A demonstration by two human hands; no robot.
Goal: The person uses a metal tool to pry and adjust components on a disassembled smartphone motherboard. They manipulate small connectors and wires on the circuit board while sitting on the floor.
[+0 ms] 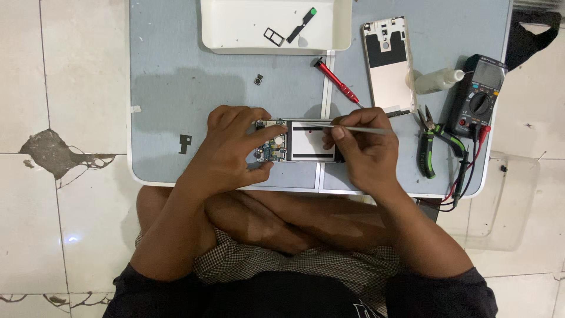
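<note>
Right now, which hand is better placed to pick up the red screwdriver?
Probably the right hand: the red screwdriver lies just beyond it, though it holds a thin tool. The left hand steadies the opened phone.

The table (170,88) is pale blue-grey with a white rim. On it sit a white tray (235,26), a red-handled screwdriver (336,82), green-and-black pliers (428,150) and a dark grey multimeter (478,97) with red and black leads. The opened phone (300,141) shows a blue circuit board and a white battery striped black. The shorts (282,265) are finely checked.
</note>
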